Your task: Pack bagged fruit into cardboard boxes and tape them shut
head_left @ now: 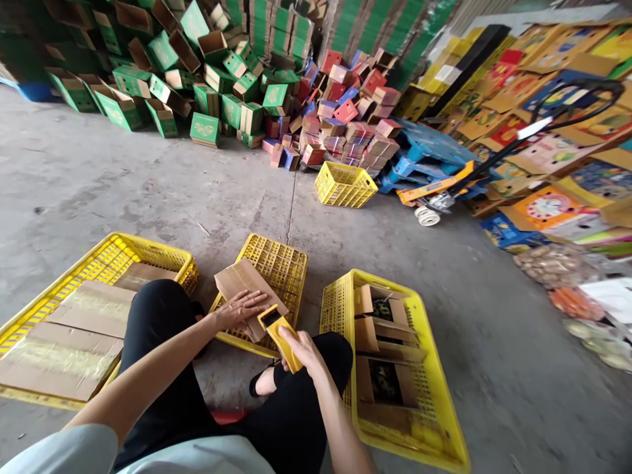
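A closed brown cardboard box (247, 282) lies at an angle on an upturned yellow crate (277, 253) between my knees. My left hand (241, 308) rests flat on top of the box, fingers stretched out. In my right hand (300, 347) is a yellow hand-held tool (284, 339) with a dark opening at its head, held against or just above the box's near right corner. I cannot make out the tool's exact kind. To my right, a yellow crate (439, 368) holds open-flapped boxes with dark contents. A left-hand yellow crate (111, 245) contains taped cardboard boxes (64, 352).
Beyond the concrete floor, green cartons (205, 128) and red cartons (345, 110) lie heaped. Another yellow crate (345, 187) stands before them. A pallet jack (444, 194) is beside blue pallets (429, 155). Colourful cartons (548, 207) are stacked at the right.
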